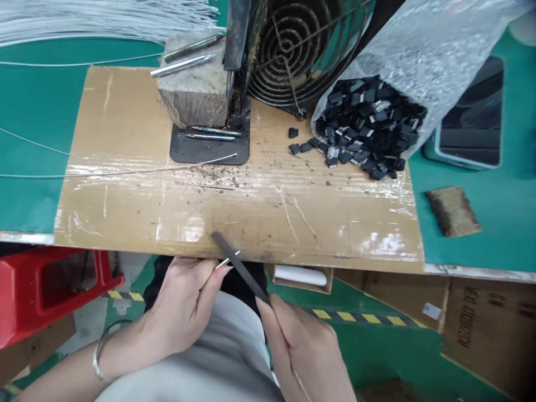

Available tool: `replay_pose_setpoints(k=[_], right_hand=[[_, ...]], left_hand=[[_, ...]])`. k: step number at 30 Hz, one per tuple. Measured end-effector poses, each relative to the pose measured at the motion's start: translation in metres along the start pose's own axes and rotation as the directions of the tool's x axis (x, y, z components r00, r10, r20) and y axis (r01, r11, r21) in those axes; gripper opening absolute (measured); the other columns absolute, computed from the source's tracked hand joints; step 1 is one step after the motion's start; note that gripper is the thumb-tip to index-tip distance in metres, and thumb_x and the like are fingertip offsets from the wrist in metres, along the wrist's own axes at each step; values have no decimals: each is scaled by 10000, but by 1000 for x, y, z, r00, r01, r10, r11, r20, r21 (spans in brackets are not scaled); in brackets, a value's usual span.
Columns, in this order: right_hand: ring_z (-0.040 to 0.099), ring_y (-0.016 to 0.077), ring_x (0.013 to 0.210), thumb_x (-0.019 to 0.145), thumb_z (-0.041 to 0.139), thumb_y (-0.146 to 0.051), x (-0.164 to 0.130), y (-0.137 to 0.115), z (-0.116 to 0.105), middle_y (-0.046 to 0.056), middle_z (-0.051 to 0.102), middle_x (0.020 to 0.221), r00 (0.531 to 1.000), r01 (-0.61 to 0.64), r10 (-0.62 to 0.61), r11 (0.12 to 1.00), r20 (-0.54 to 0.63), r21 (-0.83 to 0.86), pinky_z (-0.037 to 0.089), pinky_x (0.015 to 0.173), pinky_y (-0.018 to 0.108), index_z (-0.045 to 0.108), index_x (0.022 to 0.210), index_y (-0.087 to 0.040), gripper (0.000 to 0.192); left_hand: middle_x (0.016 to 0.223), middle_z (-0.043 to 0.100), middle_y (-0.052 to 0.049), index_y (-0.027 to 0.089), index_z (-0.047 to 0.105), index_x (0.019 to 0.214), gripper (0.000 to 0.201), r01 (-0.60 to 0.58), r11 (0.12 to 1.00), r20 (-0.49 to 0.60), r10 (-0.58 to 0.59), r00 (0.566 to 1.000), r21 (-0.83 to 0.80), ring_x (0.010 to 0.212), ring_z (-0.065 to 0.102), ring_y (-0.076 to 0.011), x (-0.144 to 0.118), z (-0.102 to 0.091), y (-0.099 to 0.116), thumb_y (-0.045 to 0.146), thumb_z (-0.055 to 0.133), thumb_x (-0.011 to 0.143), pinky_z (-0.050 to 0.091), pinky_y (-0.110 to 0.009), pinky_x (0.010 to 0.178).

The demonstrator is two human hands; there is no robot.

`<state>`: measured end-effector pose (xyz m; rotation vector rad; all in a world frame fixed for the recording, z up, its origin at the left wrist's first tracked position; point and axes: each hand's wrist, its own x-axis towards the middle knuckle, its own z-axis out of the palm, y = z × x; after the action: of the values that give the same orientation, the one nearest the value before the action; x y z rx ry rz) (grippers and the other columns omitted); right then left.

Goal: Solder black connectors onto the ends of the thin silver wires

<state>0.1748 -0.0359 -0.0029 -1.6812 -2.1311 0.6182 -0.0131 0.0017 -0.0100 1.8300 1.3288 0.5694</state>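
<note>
My left hand [184, 304] is closed round a thin pointed metal rod [223, 263], whose bright tip sticks out past the thumb; the rest of it is hidden in the fingers. In my right hand [301, 340] is a dark flat file [249, 277], gripped at its near end. The file slants up to the left and crosses the rod near its point, seemingly touching it. Both hands are at the front edge of a tape-covered cardboard sheet [125, 218]. Dark crumbs lie on the sheet beyond them.
Behind stand a grey-brown block [195, 106] with metal rods on it, a black stand base [209, 152] and a fan [288, 50]. A plastic bag [444, 56] spills small black pieces [368, 123]. Two thin wires [125, 170] reach in from the left. A red stool [25, 290] stands below left.
</note>
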Motion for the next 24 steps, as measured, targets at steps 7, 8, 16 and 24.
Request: replay_pose_setpoints(k=[7, 8, 16, 24], right_hand=[[510, 102, 395, 1138, 305, -285, 7, -1, 2, -46, 529, 512, 998, 10, -9, 1000, -64, 9, 326, 464, 263, 528, 718, -213, 481], [513, 100, 397, 1139, 310, -294, 4, 0, 1, -44, 540, 522, 999, -2, 2, 1000, -48, 13, 330, 464, 259, 530, 724, -213, 476], [519, 104, 400, 1132, 328, -270, 12, 0, 1, -42, 534, 512, 998, 8, -8, 1000, -69, 4, 334, 473, 260, 537, 723, -206, 465], [466, 96, 382, 1139, 313, -284, 5, 1, 2, -56, 508, 507, 996, 15, -15, 1000, -83, 0, 315, 457, 256, 493, 723, -227, 457]], left_hand=[[604, 363, 68, 214, 338, 690, 392, 80, 989, 17, -78, 997, -124, 548, 339, -102, 0, -2, 2, 157, 439, 1064, 297, -267, 563], [599, 350, 70, 214, 330, 683, 402, 98, 985, 23, -95, 995, -145, 544, 326, -101, 0, -2, 3, 163, 437, 1067, 294, -266, 557], [608, 366, 66, 210, 356, 683, 405, 165, 962, 70, -153, 986, -219, 561, 322, -101, -1, -1, 1, 211, 422, 1082, 280, -269, 546], [571, 311, 64, 219, 342, 612, 465, 336, 864, 201, -278, 939, -374, 534, 285, -102, 8, -7, 7, 311, 398, 1064, 265, -281, 513]])
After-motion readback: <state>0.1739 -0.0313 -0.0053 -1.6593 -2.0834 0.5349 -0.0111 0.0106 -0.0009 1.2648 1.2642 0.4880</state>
